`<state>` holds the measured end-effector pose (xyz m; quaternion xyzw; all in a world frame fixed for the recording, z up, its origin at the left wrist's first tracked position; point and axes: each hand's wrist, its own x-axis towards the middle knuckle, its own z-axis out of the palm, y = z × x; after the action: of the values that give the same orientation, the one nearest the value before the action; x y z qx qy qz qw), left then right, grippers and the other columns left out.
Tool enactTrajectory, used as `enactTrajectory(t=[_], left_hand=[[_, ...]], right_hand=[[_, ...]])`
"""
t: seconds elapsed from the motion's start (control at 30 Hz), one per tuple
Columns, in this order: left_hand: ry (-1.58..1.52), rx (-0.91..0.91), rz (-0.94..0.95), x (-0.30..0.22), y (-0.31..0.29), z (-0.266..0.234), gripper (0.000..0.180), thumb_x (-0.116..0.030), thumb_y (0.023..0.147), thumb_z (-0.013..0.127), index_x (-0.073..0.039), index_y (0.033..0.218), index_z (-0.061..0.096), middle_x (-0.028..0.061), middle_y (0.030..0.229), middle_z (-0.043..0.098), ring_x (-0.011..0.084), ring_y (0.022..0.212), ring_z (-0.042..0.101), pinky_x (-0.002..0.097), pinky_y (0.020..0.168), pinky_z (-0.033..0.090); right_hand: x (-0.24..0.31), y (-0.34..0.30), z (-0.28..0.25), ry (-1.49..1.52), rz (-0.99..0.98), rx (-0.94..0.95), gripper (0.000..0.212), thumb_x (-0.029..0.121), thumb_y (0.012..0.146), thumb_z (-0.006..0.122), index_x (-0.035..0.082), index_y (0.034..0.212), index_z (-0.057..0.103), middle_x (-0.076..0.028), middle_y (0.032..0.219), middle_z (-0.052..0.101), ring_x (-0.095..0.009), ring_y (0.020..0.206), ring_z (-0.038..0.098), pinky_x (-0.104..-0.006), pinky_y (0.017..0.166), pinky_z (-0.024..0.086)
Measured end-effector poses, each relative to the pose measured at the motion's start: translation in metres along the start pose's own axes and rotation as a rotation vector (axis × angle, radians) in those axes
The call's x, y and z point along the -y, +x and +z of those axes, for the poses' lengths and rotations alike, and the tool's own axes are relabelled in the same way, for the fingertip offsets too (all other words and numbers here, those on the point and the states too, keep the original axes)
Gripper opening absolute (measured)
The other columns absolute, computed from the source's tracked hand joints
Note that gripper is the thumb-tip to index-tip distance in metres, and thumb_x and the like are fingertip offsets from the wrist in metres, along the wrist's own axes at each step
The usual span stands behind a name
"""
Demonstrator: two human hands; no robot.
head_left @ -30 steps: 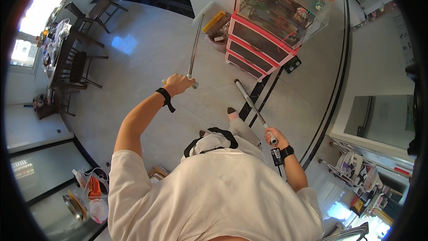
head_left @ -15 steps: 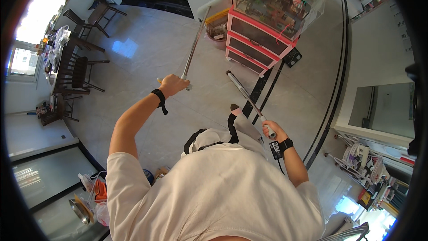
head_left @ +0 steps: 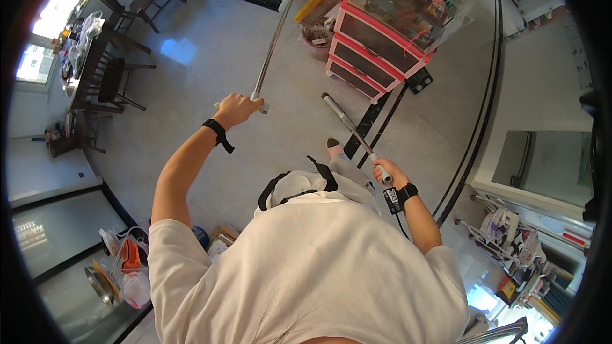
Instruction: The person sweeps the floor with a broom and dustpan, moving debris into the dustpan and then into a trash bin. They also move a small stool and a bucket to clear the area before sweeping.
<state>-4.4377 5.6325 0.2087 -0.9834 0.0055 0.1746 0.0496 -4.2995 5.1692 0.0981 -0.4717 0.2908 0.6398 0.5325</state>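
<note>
My left hand [head_left: 237,109] is closed around the light-coloured grip end of a long shiny metal pole [head_left: 271,48]. The pole slants away over the floor to a pale, rounded flat piece at its far end, by the white door. In my right hand [head_left: 390,172] is the grey handle of a second, shorter metal pole [head_left: 347,122]. Its dark far tip points forward and left, near the foot of the pink drawer unit. Dark straps circle both wrists, and a small black device hangs at the right one.
The pink-framed drawer unit [head_left: 366,54] carries a clear case on top. Beside it stands a pinkish bin [head_left: 317,41] with a yellow-edged thing over it. Dark chairs [head_left: 113,81] and a cluttered table are at left. A white rack [head_left: 510,236] stands at right.
My left hand and its pole have shifted left and slightly forward relative to the drawer unit. The right hand keeps its hold with little movement. The view has tilted a little.
</note>
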Motion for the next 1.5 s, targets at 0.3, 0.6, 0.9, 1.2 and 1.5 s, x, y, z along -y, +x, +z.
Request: enactTrajectory(t=[0.3,0.6,0.9,1.2,1.5], left_hand=[[-0.839,-0.660,-0.384,-0.038,-0.062,0.037,0.026,-0.007,0.072,0.056,-0.007,0.099,0.054,0.0209,0.066,0.057,0.0416,0.062,0.054,0.0450,0.055,0.046],[-1.751,-0.578,-0.734,-0.021,-0.158,0.073,0.013,0.000,0.078,0.051,-0.006,0.089,0.048,-0.0013,0.053,0.043,0.0074,0.036,0.041,0.0243,0.031,0.031],[-1.919,-0.418,-0.971,0.023,-0.196,0.122,0.011,-0.010,0.083,0.055,-0.006,0.087,0.045,-0.0027,0.051,0.039,0.0065,0.033,0.036,0.0228,0.031,0.029],[-1.936,-0.177,-1.095,0.067,-0.188,0.152,0.016,-0.018,0.086,0.056,-0.007,0.085,0.046,-0.0021,0.048,0.038,0.0082,0.034,0.037,0.0233,0.032,0.030],[-2.057,-0.121,-1.062,0.114,-0.206,0.173,0.020,-0.025,0.090,0.054,-0.008,0.086,0.044,-0.0026,0.048,0.037,0.0078,0.034,0.036,0.0234,0.032,0.030]], right_hand=[[-0.007,0.022,0.037,0.042,0.033,-0.014,0.018,0.014,0.082,0.054,0.010,0.072,0.039,0.002,0.053,0.045,-0.006,0.039,0.042,-0.0189,0.031,0.037],[0.026,0.075,0.106,-0.004,0.051,0.000,0.028,0.028,0.085,0.057,0.010,0.072,0.041,0.002,0.052,0.045,-0.007,0.038,0.043,-0.0197,0.031,0.036],[0.146,0.205,0.221,-0.058,-0.015,0.011,0.034,0.037,0.089,0.052,0.007,0.077,0.043,0.000,0.055,0.045,-0.009,0.040,0.043,-0.0220,0.033,0.036],[0.193,0.274,0.306,-0.413,0.064,-0.139,0.033,0.033,0.093,0.042,0.002,0.083,0.039,-0.007,0.060,0.045,-0.018,0.043,0.044,-0.0311,0.038,0.040],[0.101,0.180,0.325,-0.813,0.354,-0.098,0.033,0.037,0.090,0.046,0.006,0.077,0.044,0.000,0.056,0.045,-0.009,0.041,0.042,-0.0231,0.035,0.037]])
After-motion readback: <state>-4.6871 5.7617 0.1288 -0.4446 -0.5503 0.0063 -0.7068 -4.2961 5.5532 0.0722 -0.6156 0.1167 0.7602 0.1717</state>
